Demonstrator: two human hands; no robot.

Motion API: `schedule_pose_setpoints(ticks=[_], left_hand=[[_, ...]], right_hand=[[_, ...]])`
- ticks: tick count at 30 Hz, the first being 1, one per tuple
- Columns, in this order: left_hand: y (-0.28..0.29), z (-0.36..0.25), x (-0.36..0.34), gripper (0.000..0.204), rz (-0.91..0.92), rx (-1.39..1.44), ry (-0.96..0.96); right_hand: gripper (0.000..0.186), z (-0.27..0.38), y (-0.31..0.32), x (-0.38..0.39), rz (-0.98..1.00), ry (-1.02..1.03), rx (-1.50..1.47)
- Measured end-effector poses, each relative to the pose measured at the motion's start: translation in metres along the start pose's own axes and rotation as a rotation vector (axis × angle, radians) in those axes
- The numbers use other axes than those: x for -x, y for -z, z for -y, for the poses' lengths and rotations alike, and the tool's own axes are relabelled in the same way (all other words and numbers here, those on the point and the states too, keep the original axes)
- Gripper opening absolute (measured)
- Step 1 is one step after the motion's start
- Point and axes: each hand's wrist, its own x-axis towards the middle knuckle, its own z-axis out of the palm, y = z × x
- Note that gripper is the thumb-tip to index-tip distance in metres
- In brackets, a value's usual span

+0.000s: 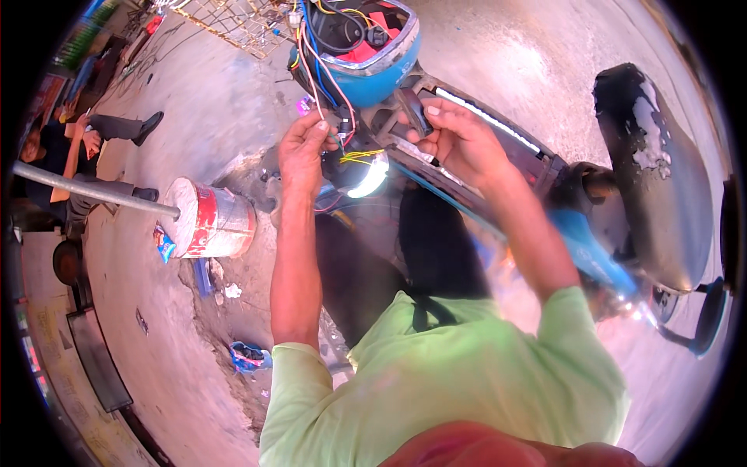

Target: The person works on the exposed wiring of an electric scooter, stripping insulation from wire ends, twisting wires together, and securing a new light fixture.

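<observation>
My left hand (303, 152) pinches thin white and green wires (317, 105) between closed fingers, beside a black connector (345, 127). Pink, blue and other wires run up into the blue front housing (369, 86) of a scooter, open at the top with red and black parts inside. My right hand (459, 140) grips a small dark oblong object (414, 109) at the edge of the scooter's open footboard. Yellow wires (358, 156) lie between my hands, over a bright white lamp-like part (369, 177). My dark-clothed legs are below.
A seated person (66, 171) is at the far left, behind a metal pole (109, 194) set in a red-and-white bucket (201, 226). A rusty wire basket (226, 23) stands at the top. The worn black scooter seat (650, 194) is at the right. Litter (249, 358) lies on the concrete floor.
</observation>
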Motion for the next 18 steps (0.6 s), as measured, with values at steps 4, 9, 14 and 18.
schedule_pose_setpoints(ticks=[4, 9, 14, 18], left_hand=[[-0.001, -0.007, -0.002, 0.021, -0.002, -0.003, 0.048], [-0.007, -0.012, -0.004, 0.02, 0.011, -0.047, 0.008], [-0.012, -0.02, -0.001, 0.02, 0.026, -0.039, -0.031], [-0.027, -0.044, 0.006, 0.024, 0.002, 0.007, -0.126]], right_hand=[[0.034, 0.0, -0.02, -0.012, 0.033, 0.003, 0.051], [0.042, -0.007, -0.032, -0.021, 0.031, 0.08, 0.292], [0.044, -0.011, -0.054, -0.033, 0.045, 0.113, 0.297], [0.049, -0.012, -0.065, -0.044, 0.052, 0.122, 0.265]])
